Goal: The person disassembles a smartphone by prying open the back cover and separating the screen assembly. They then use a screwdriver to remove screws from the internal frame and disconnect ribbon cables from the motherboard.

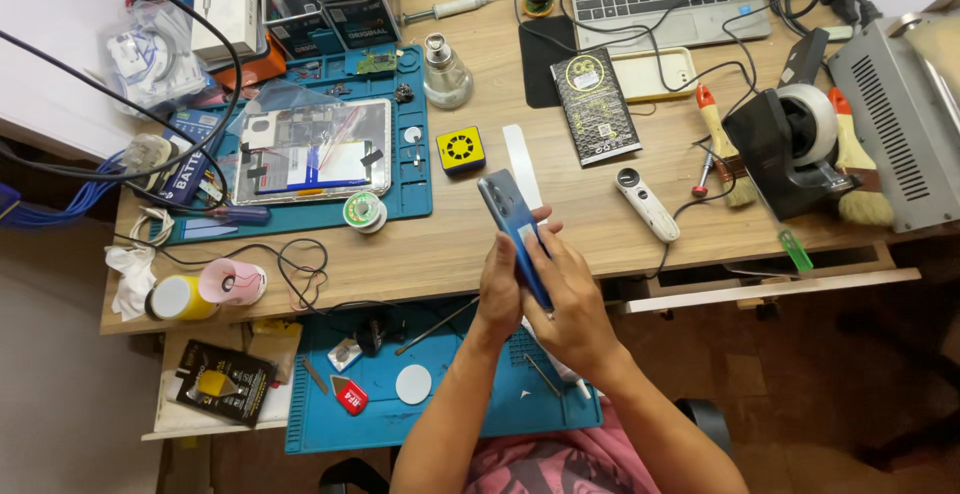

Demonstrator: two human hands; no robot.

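Both hands clamp a blue phone (515, 234) above the bench (600, 244) edge: left hand (498, 289) beneath, right hand (572, 304) alongside, long axis pointing away up-left.

Glossy blue phone (508, 216); matt rubbery mat (330, 424); smooth wooden desk (560, 224).

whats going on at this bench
A person seated at a wooden workbench holds a blue smartphone tilted on edge in front of them. The left hand grips it from one side and the right hand from the other, fingers across its face. On a blue work mat to the left lies an opened tablet.
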